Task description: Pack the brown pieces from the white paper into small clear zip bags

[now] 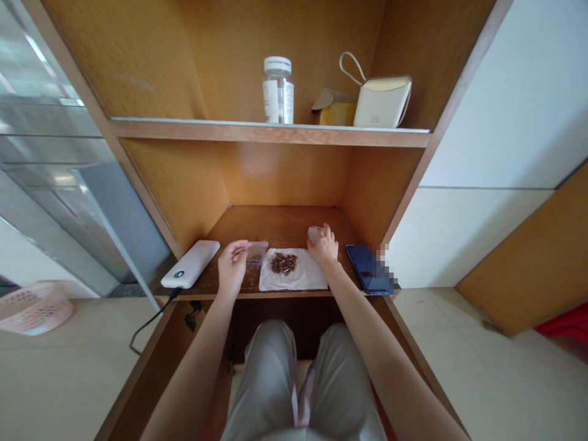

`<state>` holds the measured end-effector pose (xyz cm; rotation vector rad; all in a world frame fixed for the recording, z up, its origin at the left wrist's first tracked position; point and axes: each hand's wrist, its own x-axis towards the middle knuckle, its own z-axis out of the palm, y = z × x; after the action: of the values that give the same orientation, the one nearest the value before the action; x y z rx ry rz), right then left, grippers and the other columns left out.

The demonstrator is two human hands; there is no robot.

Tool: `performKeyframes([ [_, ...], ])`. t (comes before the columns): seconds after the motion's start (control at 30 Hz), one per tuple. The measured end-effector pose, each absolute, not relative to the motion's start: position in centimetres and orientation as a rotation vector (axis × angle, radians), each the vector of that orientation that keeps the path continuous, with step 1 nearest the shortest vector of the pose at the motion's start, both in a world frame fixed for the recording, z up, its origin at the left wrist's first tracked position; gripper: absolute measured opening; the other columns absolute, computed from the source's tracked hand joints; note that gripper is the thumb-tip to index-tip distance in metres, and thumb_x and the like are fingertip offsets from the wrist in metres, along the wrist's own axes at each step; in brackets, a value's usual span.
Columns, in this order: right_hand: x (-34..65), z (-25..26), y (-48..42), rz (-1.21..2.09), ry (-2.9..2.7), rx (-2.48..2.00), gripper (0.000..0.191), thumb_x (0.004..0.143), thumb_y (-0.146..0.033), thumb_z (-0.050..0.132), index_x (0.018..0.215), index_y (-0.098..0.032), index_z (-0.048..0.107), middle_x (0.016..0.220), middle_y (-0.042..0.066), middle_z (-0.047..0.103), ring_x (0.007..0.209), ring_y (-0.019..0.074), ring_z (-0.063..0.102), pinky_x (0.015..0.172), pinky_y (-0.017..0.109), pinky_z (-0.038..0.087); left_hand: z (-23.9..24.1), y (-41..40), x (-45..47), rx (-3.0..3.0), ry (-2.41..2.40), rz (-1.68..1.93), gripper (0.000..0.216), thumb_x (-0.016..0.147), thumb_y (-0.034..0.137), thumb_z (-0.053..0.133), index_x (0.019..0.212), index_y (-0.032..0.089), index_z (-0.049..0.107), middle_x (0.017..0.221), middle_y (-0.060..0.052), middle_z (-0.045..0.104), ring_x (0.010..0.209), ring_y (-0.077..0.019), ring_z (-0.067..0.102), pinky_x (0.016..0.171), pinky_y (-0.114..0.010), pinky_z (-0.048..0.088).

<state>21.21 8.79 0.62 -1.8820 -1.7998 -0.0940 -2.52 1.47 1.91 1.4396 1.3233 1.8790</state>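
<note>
Pinched between the fingers of my left hand (233, 264) is a small clear plastic bag (258, 250), held just left of a white paper sheet (311, 275). A small pile of shiny brown capsules (283, 264) lies on the sheet's left half. My right hand (324, 246) is at the sheet's upper right, fingers curled at a pale translucent piece (315, 234). Its kind is unclear, as the hand partly covers it.
A white power bank (193, 263) with a black cable lies on the left, a dark phone (370, 269) on the right. Above, a shelf (220, 130) carries a clear white-capped bottle (278, 92), a yellow box (337, 110) and a cream device with a strap (382, 103).
</note>
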Motion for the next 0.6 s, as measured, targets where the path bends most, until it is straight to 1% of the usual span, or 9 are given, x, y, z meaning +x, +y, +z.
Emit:
performKeyframes([
  [0.1, 21.3, 0.5, 8.8, -0.077, -1.814, -1.864, 0.052, 0.078, -0.034, 0.049, 0.128, -0.018, 0.042, 0.146, 0.012, 0.026, 0.12, 0.031, 0.037, 0.087, 0.047, 0.042, 2.0, 2.0, -3.8, 1.855, 1.603, 1.621, 0.02, 0.071, 0.02, 0.057, 0.09, 0.02, 0.064, 0.097, -0.008, 0.067, 0.097, -0.026, 0.059, 0.092, -0.042, 0.04],
  [0.2, 21.3, 0.3, 8.9, -0.08, -1.821, -1.839, 0.053, 0.076, -0.03, 0.051, 0.127, -0.019, 0.043, 0.145, 0.013, 0.026, 0.12, 0.032, 0.037, 0.087, 0.048, 0.042, 1.9, 2.1, -4.6, 2.15, 1.646, 1.332, 0.026, 0.07, 0.021, 0.059, 0.095, 0.022, 0.065, 0.102, -0.011, 0.066, 0.099, -0.0298, 0.057, 0.093, -0.044, 0.037],
  [0.27, 21.3, 0.2, 9.0, -0.086, -1.825, -1.822, 0.052, 0.076, -0.029, 0.052, 0.126, -0.019, 0.044, 0.145, 0.013, 0.027, 0.12, 0.032, 0.038, 0.086, 0.047, 0.042, 1.8, 2.1, -4.7, 2.268, 1.647, 1.201, 0.025, 0.071, 0.023, 0.059, 0.095, 0.023, 0.065, 0.103, -0.01, 0.067, 0.098, -0.0298, 0.057, 0.091, -0.043, 0.038],
  [0.4, 21.3, 0.2, 8.9, -0.092, -1.836, -1.825, 0.05, 0.077, -0.028, 0.052, 0.126, -0.019, 0.044, 0.145, 0.014, 0.027, 0.12, 0.0311, 0.038, 0.086, 0.046, 0.042, 1.7, 1.9, -4.7, 2.359, 1.661, 1.08, 0.019, 0.073, 0.022, 0.057, 0.09, 0.024, 0.067, 0.098, -0.008, 0.069, 0.093, -0.0275, 0.059, 0.088, -0.04, 0.038],
  [0.6, 21.2, 0.4, 8.7, -0.105, -1.85, -1.849, 0.048, 0.078, -0.029, 0.051, 0.125, -0.019, 0.044, 0.144, 0.013, 0.026, 0.121, 0.0299, 0.036, 0.088, 0.046, 0.04, 2.1, 1.9, -4.7, 2.364, 1.633, 1.064, 0.015, 0.075, 0.022, 0.055, 0.08, 0.025, 0.068, 0.09, -0.007, 0.071, 0.088, -0.0276, 0.062, 0.089, -0.042, 0.036],
])
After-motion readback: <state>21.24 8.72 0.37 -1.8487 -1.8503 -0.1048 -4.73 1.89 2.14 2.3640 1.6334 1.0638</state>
